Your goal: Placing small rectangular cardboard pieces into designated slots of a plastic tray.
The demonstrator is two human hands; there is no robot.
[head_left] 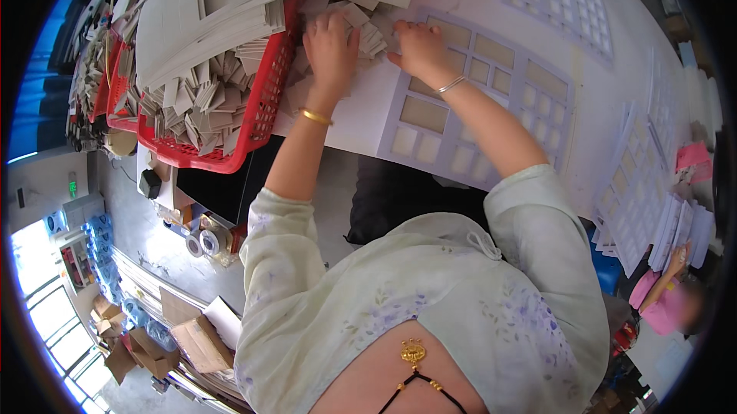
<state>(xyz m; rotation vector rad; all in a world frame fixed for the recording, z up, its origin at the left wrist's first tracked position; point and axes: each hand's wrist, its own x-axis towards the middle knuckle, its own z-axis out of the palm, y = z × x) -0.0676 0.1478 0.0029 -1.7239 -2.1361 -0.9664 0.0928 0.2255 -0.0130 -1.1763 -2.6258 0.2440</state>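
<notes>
My left hand [330,53] is over a loose pile of small grey cardboard pieces [372,39], its thumb apart from the fingers and the fingertips at the pieces. My right hand [422,52] hovers at the upper left edge of a pale lavender panel [388,134] with rectangular windows. Its fingers are bent and the thumb stands apart; I see nothing held between them. Grey-beige card shows in many of the windows, including a larger darker rectangle [424,114] below my right wrist. What lies directly under both palms is hidden.
To the left stands a red plastic basket [253,118] heaped with small card pieces, large card sheets [207,19] on top. Another windowed panel [556,0] lies at the far right. More panels [633,184] are stacked near a person in pink [662,306] at the right.
</notes>
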